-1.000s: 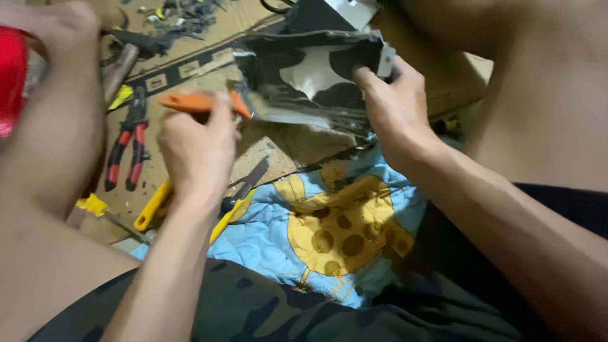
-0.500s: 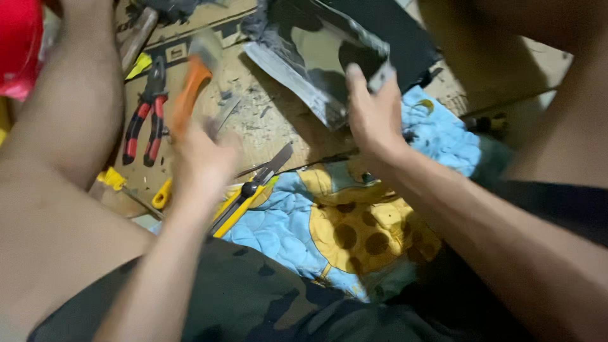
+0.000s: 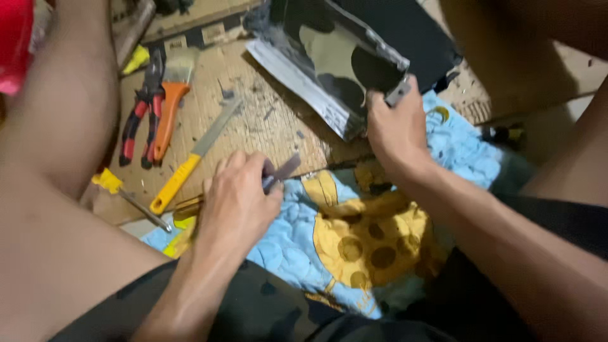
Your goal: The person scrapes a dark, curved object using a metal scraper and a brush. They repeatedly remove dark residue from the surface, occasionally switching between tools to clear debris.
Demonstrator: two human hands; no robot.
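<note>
Head cam: L hand (image 3: pixel 237 202) grips file (image 3: pixel 282 174), R hand (image 3: pixel 396 130) holds panel (image 3: pixel 329 63).

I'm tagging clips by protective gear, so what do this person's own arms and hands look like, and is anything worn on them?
Both arms are bare along all that shows, with no sleeves in view. The left hand and the right hand are bare too: no gloves, and no watch, ring or band that I can make out on wrists or fingers. The picture is somewhat blurred, so small items could escape notice.

red object (image 3: pixel 14 44) cut off at left edge, tool (image 3: pixel 282 172) mostly hidden under left hand (image 3: pixel 235 206)
</note>
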